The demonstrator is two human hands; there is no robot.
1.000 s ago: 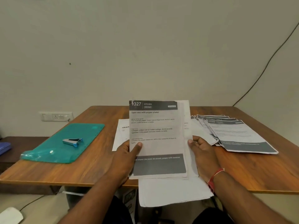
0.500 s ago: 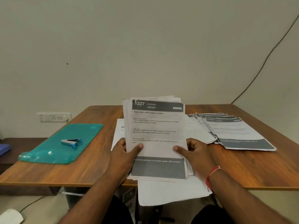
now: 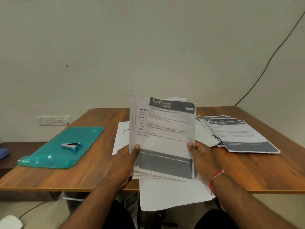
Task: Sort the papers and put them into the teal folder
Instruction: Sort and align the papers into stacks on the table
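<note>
I hold a stack of printed papers upright over the middle of the wooden table. The front sheet has a dark header reading 327 and a grey band at the bottom. My left hand grips the stack's left edge with the thumb on the front. My right hand grips the right edge the same way. The sheets are fanned apart at the top. The teal folder lies flat and closed on the table's left side. A fan of similar printed sheets lies at the right.
A small silver and blue stapler rests on top of the teal folder. Loose white sheets hang over the near table edge under the stack, and another sheet lies behind my left hand. A wall socket sits at the left.
The stack has tilted and fanned out, so the sheets behind the front page now show at the top and left. My right hand shifted from the table onto the stack's right edge.
</note>
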